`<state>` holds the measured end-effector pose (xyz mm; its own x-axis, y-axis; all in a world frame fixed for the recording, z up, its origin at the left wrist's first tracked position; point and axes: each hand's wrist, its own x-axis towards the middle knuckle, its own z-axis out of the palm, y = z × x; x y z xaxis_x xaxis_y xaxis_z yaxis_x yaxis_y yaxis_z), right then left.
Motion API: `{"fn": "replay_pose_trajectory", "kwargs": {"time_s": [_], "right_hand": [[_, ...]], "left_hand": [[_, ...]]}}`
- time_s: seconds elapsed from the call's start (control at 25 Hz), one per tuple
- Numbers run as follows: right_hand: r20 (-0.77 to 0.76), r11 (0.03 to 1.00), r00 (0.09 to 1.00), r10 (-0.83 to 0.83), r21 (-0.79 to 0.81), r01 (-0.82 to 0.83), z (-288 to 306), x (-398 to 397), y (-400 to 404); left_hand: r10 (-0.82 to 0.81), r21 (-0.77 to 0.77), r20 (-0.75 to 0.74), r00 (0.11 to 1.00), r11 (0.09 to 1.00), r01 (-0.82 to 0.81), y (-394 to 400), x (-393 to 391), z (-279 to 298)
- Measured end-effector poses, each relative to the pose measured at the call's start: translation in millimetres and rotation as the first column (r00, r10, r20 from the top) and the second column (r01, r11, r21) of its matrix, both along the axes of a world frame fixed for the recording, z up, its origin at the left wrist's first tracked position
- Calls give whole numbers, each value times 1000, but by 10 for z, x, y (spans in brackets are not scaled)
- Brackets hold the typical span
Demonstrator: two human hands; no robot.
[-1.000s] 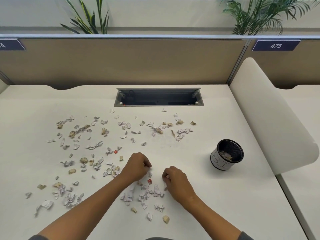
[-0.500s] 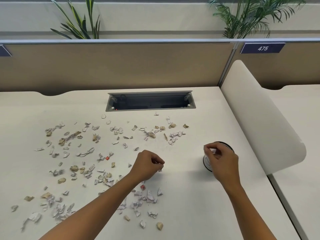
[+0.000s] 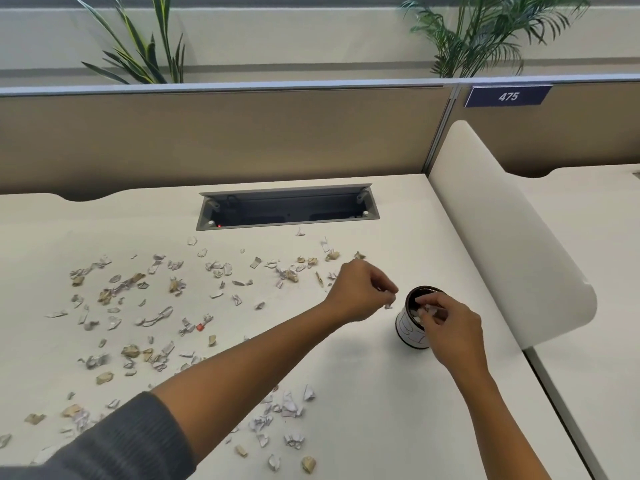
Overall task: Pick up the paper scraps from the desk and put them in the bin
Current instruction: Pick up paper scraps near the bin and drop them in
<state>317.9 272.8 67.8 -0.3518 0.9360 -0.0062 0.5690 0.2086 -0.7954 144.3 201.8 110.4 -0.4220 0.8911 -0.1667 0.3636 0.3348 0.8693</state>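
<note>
The paper scraps (image 3: 426, 310) in the right hand (image 3: 450, 327) are now hanging over the mouth of the bin (image 3: 414, 320), its fingers pinching them; half a second ago it was only arriving. The left hand (image 3: 360, 292), pinching a scrap (image 3: 388, 305), is coming just beside the bin. Many scraps (image 3: 145, 306) are remaining on the surface (image 3: 346, 393), left of both hands.

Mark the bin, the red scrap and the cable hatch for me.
bin (image 3: 406, 326), head view, on its white side wall.
red scrap (image 3: 200, 327), head view, on its middle.
cable hatch (image 3: 287, 212), head view, on the dark inside of the opening.
</note>
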Motion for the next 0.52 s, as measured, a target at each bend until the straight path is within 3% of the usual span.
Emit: {"fn": "replay_pose_trajectory", "kwargs": {"time_s": [0.2, 0.52], "right_hand": [[-79, 997, 997, 2, -81, -9, 44, 106, 64], [-170, 996, 983, -72, -62, 62, 83, 240, 121]], "left_hand": [[-32, -7, 29, 999, 999, 33, 331, 205, 11], [-37, -30, 146, 989, 999, 42, 514, 390, -68]]}}
